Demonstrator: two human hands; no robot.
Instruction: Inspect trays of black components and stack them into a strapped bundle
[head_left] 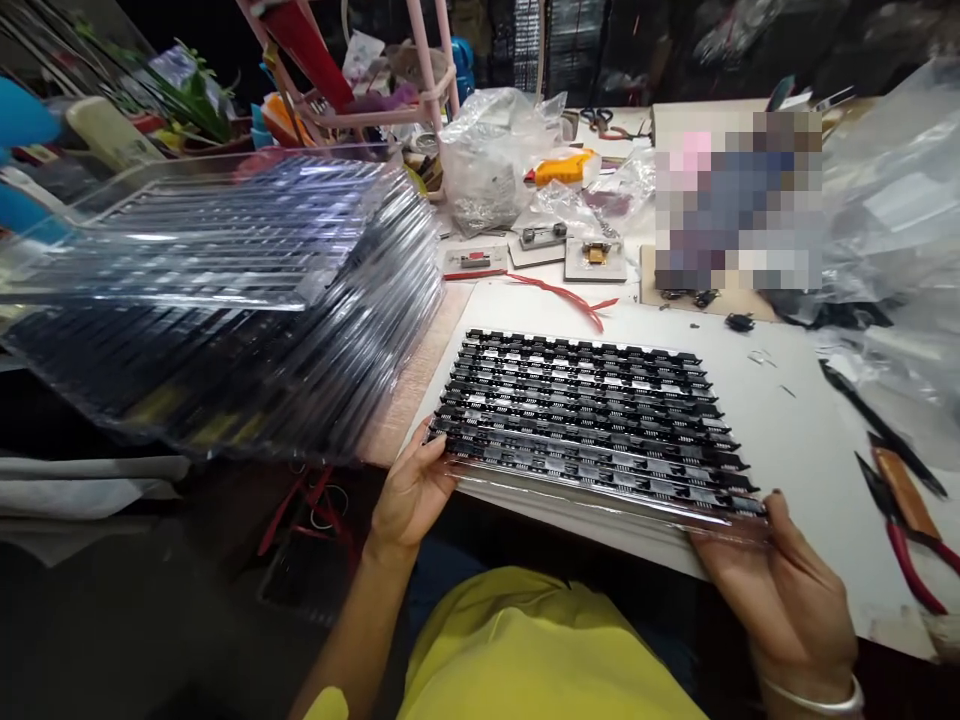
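"What have you got in your hands?"

"A clear plastic tray [592, 425] full of little black parts, set in rows. My left hand [409, 495] pinches its near left corner, with my fingers closed on the edge. My right hand [780, 590] grips the near right corner the same way."

"Where is the tray?"

"It lies on the white surface [787, 440] in front of me, and its near edge sticks out over the rim, toward my yellow shirt [525, 650]."

"Is it heavy?"

"I think it is light. It looks thin and bendy, so it could sag in the middle. The plastic is shiny and may slip. If it tips, the small parts could spill out. So I think it is best to hold it at both corners and keep it flat."

"What else is near?"

"A big stack of trays [225, 300] of the same kind sits to my left. Red-handled pliers [900, 530] lie on my right. Crinkly plastic bags [495, 150] sit farther back."
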